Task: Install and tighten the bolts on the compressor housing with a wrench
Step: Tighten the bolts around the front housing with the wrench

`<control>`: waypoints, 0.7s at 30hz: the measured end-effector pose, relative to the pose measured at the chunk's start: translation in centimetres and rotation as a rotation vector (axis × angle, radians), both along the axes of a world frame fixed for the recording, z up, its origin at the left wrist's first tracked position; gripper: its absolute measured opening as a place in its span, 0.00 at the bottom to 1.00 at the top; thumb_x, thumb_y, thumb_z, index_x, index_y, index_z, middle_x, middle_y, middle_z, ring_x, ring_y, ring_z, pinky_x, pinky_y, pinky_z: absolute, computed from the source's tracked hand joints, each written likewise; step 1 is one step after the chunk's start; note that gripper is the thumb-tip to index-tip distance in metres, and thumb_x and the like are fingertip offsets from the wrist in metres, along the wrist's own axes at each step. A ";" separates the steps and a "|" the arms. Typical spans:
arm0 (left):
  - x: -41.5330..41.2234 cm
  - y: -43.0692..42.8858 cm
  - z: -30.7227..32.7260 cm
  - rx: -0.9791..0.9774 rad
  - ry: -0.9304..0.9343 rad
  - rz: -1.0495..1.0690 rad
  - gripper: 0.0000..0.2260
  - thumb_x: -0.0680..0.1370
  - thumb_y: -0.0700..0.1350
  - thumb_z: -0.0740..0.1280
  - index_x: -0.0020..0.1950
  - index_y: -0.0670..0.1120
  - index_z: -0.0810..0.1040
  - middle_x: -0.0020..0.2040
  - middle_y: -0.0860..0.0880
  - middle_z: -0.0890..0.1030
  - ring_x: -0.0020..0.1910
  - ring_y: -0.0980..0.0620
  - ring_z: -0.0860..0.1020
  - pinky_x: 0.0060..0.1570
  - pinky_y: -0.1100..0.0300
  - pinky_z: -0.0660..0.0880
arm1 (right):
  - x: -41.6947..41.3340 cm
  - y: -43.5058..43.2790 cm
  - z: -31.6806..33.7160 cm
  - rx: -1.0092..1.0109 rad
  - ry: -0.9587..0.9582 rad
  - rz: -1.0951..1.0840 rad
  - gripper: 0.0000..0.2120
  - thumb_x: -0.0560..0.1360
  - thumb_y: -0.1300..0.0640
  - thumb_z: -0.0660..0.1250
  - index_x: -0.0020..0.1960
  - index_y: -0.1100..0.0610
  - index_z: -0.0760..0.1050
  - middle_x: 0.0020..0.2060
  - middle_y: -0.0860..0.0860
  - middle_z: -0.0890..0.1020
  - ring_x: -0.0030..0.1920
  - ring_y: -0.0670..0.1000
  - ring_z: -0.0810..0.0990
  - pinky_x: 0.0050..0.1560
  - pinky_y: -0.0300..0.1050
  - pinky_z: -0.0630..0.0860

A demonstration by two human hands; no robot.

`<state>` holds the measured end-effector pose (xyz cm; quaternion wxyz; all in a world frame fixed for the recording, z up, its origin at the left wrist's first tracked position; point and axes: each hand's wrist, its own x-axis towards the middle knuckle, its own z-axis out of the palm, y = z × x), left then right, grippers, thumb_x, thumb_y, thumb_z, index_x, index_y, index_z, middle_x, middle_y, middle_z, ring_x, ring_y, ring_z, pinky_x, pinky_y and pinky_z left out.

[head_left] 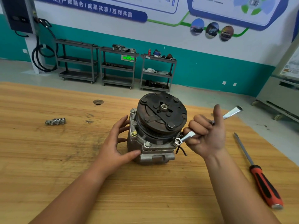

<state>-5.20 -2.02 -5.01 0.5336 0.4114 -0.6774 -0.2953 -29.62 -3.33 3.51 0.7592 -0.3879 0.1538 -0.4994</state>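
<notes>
Wrench [208, 125] — right fingers [198, 126] curled round.

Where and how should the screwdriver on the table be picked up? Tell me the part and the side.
Grip the screwdriver by its red-and-black handle, the thick end nearest the person, coming from above with the right hand once the wrench is set down. It lies flat on the table, its thin shaft pointing away, with bare wood on both sides.
</notes>
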 end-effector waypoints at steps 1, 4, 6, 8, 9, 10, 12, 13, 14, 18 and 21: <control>0.0 0.0 0.0 -0.004 -0.002 -0.001 0.43 0.60 0.64 0.73 0.70 0.71 0.54 0.62 0.80 0.63 0.65 0.73 0.65 0.57 0.70 0.68 | -0.3 -0.5 0.0 0.007 -0.019 0.084 0.27 0.70 0.30 0.58 0.25 0.50 0.58 0.21 0.45 0.58 0.24 0.46 0.57 0.23 0.33 0.51; 0.0 -0.1 -0.1 -0.020 0.001 -0.002 0.46 0.60 0.65 0.73 0.72 0.69 0.52 0.62 0.80 0.63 0.65 0.73 0.65 0.54 0.76 0.69 | -0.6 -1.0 0.6 -0.008 -0.039 0.234 0.24 0.71 0.38 0.64 0.28 0.52 0.61 0.22 0.48 0.61 0.23 0.45 0.54 0.25 0.32 0.50; -0.1 -0.1 -0.2 -0.017 0.015 -0.007 0.48 0.59 0.65 0.74 0.72 0.68 0.51 0.63 0.79 0.63 0.66 0.71 0.66 0.56 0.73 0.69 | -0.3 -1.0 1.2 -0.050 0.023 0.177 0.24 0.71 0.36 0.62 0.27 0.51 0.60 0.22 0.47 0.60 0.22 0.44 0.50 0.25 0.31 0.48; -0.2 -0.1 -0.2 -0.017 0.027 -0.012 0.47 0.59 0.63 0.74 0.72 0.68 0.51 0.63 0.78 0.63 0.66 0.70 0.66 0.58 0.69 0.68 | 0.3 -0.2 1.4 -0.063 0.109 -0.007 0.25 0.69 0.33 0.57 0.24 0.49 0.58 0.20 0.45 0.56 0.21 0.44 0.50 0.23 0.31 0.49; -0.2 -0.2 -0.3 -0.020 0.024 -0.013 0.47 0.59 0.63 0.74 0.72 0.68 0.51 0.63 0.79 0.63 0.66 0.71 0.65 0.58 0.68 0.68 | 0.7 0.5 1.2 -0.055 0.095 -0.122 0.25 0.70 0.33 0.54 0.22 0.49 0.58 0.20 0.44 0.55 0.21 0.44 0.50 0.22 0.32 0.49; -0.2 -0.2 -0.2 -0.022 0.015 -0.012 0.47 0.59 0.63 0.73 0.72 0.68 0.51 0.63 0.80 0.62 0.66 0.72 0.65 0.58 0.70 0.67 | 1.0 1.3 0.8 -0.050 0.044 -0.242 0.26 0.70 0.34 0.53 0.21 0.49 0.59 0.20 0.44 0.54 0.21 0.45 0.50 0.22 0.33 0.49; -0.4 -0.1 -0.2 -0.026 -0.004 -0.003 0.48 0.59 0.65 0.73 0.73 0.68 0.51 0.62 0.81 0.62 0.65 0.74 0.64 0.57 0.71 0.66 | 1.6 3.2 -0.4 -0.089 -0.066 -0.455 0.25 0.70 0.37 0.56 0.21 0.50 0.62 0.21 0.45 0.53 0.22 0.45 0.50 0.22 0.35 0.50; -0.4 -0.2 -0.2 -0.025 -0.002 0.000 0.48 0.58 0.66 0.73 0.73 0.67 0.51 0.62 0.81 0.62 0.65 0.75 0.64 0.57 0.70 0.66 | 2.2 4.3 -1.1 -0.125 -0.107 -0.556 0.23 0.69 0.37 0.60 0.22 0.50 0.62 0.21 0.46 0.54 0.23 0.45 0.51 0.22 0.35 0.51; -0.3 -0.2 -0.2 -0.021 0.003 0.000 0.49 0.57 0.67 0.73 0.73 0.67 0.51 0.62 0.81 0.62 0.65 0.75 0.64 0.57 0.69 0.66 | 3.0 5.4 -1.9 -0.165 -0.141 -0.656 0.22 0.66 0.38 0.65 0.22 0.49 0.63 0.22 0.46 0.54 0.22 0.45 0.53 0.22 0.35 0.54; -0.4 -0.1 -0.3 -0.017 0.014 0.000 0.48 0.58 0.65 0.73 0.72 0.68 0.52 0.61 0.81 0.62 0.64 0.75 0.64 0.57 0.69 0.66 | 7.9 8.8 -5.1 -0.431 0.082 -1.120 0.13 0.69 0.48 0.66 0.28 0.48 0.67 0.26 0.42 0.66 0.28 0.44 0.64 0.30 0.39 0.64; -0.3 -0.3 -0.4 -0.043 0.028 0.009 0.49 0.57 0.71 0.73 0.72 0.69 0.52 0.62 0.80 0.63 0.65 0.73 0.65 0.57 0.70 0.67 | 10.9 9.8 -6.0 -0.615 0.326 -1.220 0.10 0.69 0.52 0.66 0.35 0.46 0.65 0.35 0.41 0.69 0.37 0.44 0.70 0.42 0.35 0.68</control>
